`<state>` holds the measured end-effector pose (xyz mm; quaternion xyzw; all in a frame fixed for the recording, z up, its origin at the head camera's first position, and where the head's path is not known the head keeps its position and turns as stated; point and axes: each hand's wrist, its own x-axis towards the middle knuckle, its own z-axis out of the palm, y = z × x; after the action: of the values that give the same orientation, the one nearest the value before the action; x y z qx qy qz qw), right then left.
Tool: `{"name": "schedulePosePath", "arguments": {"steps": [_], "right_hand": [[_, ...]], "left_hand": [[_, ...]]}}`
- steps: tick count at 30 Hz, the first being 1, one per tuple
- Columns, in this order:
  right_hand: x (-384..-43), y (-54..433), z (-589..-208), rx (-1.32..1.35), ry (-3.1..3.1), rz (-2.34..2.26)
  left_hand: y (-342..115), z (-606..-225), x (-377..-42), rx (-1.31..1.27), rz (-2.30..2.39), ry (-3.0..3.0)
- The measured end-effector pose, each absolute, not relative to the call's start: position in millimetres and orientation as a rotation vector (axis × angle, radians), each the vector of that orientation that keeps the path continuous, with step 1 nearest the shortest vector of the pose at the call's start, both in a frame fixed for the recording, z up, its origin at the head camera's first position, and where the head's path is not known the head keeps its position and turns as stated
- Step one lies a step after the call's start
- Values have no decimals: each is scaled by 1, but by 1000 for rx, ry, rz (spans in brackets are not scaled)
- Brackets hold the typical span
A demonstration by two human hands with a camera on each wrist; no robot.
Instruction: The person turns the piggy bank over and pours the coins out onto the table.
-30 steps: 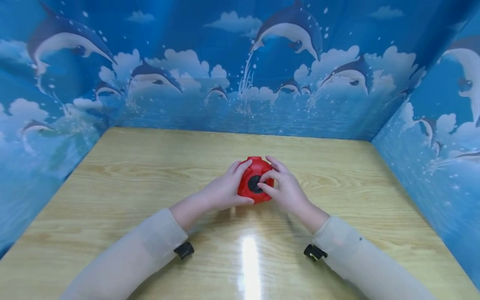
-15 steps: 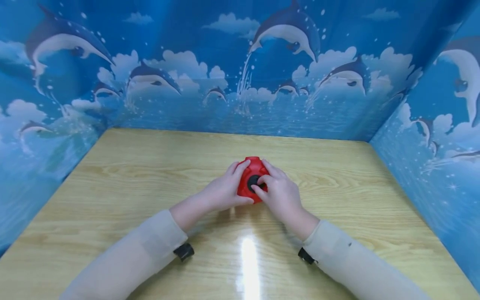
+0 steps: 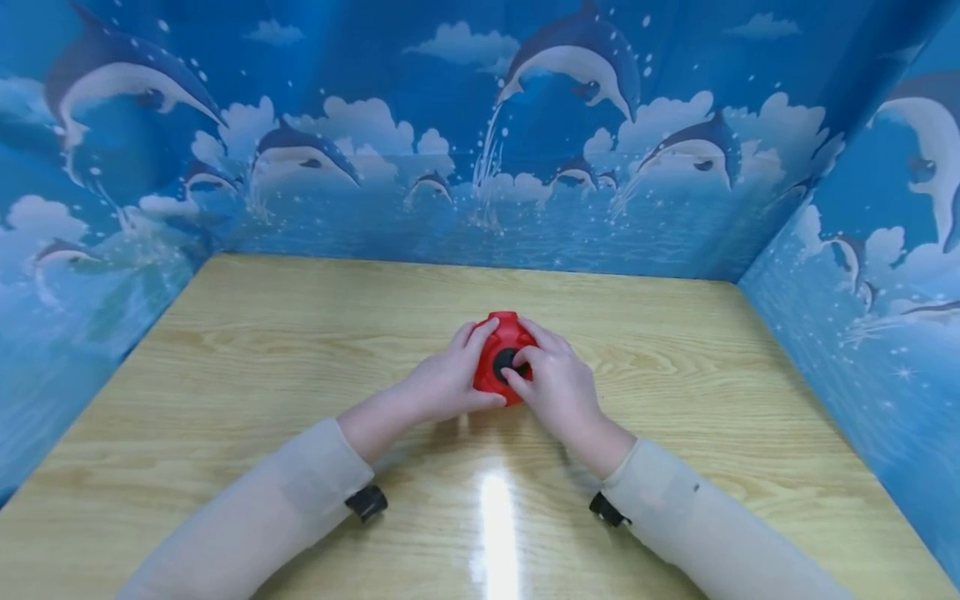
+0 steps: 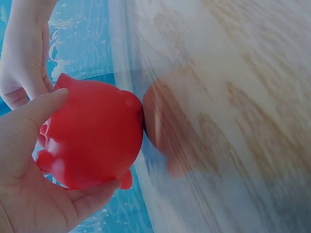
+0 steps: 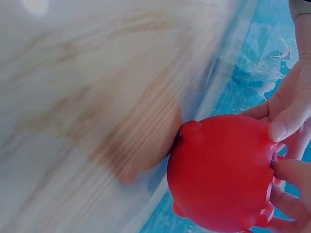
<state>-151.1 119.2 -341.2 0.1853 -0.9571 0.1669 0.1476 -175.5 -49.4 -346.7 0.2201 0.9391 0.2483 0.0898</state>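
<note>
Red knobbed ball (image 4: 97,136): my left hand (image 3: 448,382) grips its left side. From the right, my right hand (image 3: 558,387) pinches its black disc (image 3: 502,363).

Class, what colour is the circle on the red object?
The circle is black, clearest in head view.

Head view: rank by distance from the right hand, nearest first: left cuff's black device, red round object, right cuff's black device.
From the right hand:
1. Red round object: touching the hand, on its left.
2. Right cuff's black device: same arm, toward the wearer.
3. Left cuff's black device: across on the other arm, farthest left.
</note>
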Motion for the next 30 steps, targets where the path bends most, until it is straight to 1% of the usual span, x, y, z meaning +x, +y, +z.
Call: {"name": "schedulePosePath", "arguments": {"steps": [14,22,30], "right_hand": [[-154,119,-337,531,-2788,506],[-154,120,-339,579,-2774,467],[-155,121,-338,562,-2799,545]], "left_hand": [[-49,-345,-176,680,756,2795],[-48,-345,-175,695,750,2797],[-47,-344,-176,678,744,2790]]}}
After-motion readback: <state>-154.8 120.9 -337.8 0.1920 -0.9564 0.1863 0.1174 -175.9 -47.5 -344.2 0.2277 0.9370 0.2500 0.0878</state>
